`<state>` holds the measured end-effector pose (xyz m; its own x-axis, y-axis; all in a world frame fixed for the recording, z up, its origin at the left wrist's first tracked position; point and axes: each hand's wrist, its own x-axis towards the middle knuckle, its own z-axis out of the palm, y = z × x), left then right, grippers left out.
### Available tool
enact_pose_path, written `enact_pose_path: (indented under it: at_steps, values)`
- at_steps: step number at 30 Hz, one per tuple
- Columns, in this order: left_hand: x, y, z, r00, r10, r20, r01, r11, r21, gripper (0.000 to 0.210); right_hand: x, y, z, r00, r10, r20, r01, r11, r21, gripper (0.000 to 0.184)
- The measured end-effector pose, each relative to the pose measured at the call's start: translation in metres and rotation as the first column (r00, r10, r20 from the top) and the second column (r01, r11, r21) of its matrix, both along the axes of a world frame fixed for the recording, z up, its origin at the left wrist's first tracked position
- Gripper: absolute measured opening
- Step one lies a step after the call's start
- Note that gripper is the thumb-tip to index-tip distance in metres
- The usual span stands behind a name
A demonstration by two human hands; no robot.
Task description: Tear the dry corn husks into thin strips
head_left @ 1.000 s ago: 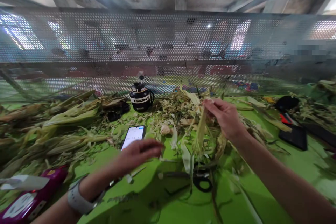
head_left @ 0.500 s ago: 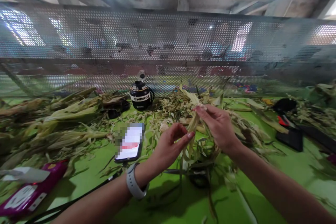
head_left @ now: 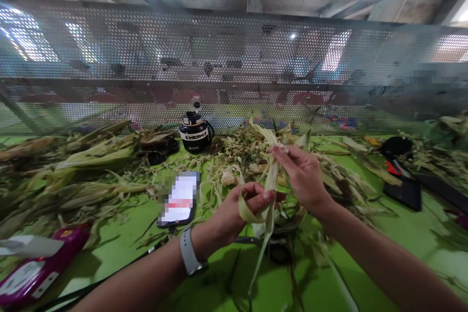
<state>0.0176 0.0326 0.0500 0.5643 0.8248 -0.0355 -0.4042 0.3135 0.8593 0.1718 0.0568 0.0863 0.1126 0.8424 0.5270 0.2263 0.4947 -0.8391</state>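
My right hand (head_left: 302, 175) pinches the upper end of a pale yellow-green corn husk (head_left: 271, 175) between thumb and fingers. Lower down, my left hand (head_left: 243, 207) is closed on the same husk, thumb against the fingers. One strip of it curls over the left fingers, and a thin tail hangs below towards the green table (head_left: 219, 278). Beneath the hands lie loose husk strips and a dark object, partly covered, that I cannot make out. A pale watch strap circles my left wrist.
Husk scraps (head_left: 237, 148) lie heaped behind my hands, with long husks (head_left: 95, 161) at left. A black "ENERGY" bottle (head_left: 195, 134), a phone (head_left: 179, 200), a purple device (head_left: 44, 263) and a black flat object (head_left: 404, 192) stand or lie around. A perforated metal screen (head_left: 234, 53) rises behind.
My left hand has shifted slightly down along the husk. A strip now curls over its fingers, and a long tail hangs beneath. My right hand has barely moved.
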Motion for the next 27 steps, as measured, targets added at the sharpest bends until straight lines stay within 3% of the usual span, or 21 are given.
enact_pose_path:
  at_steps: [7,12,27]
  values:
    - [0.004,-0.001,-0.007,0.998,0.043,0.051,-0.046,0.997,0.054,0.03,0.0,0.002,-0.001,0.999,0.028,-0.03,-0.028,0.999,0.019,0.018]
    - [0.006,-0.006,-0.01,1.0,0.027,0.017,-0.029,0.99,0.138,0.029,0.0,0.002,-0.002,1.0,0.018,-0.026,-0.018,1.0,0.013,0.017]
    - [0.008,-0.008,-0.012,0.981,0.162,-0.11,-0.14,0.973,0.182,0.044,0.001,0.007,-0.006,1.0,0.01,-0.015,-0.01,1.0,0.011,0.018]
